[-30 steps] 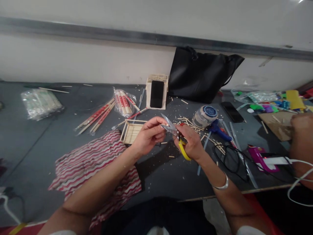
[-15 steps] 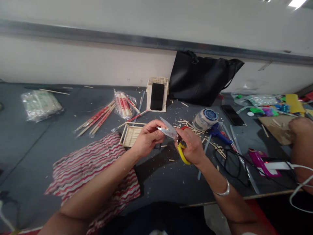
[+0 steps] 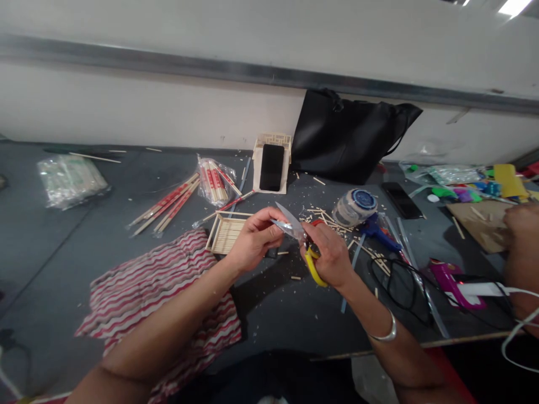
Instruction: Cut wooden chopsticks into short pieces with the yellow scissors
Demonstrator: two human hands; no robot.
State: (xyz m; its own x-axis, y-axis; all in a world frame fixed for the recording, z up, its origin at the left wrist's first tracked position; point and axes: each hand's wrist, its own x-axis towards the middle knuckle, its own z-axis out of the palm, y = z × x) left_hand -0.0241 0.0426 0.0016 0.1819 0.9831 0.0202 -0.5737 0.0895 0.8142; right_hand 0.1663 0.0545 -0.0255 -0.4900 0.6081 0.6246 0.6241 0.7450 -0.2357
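My right hand is closed round the yellow and red handles of a pair of scissors, whose blades point left and are parted. At the blades, my left hand is closed in a pinch; what its fingertips hold is too small and hidden to make out. Just behind my left hand lies a small tray-like frame of wooden sticks, partly covered by the hand. Cut stick pieces are scattered on the table beyond the scissors.
A striped cloth lies at left. Packed chopsticks, a phone on a stick model, a black bag and a jar stand behind. At right are a blue glue gun, cables and another person's arm.
The view has shifted very slightly. My hands and the scissors keep nearly the same place, with the blades a little closer together.
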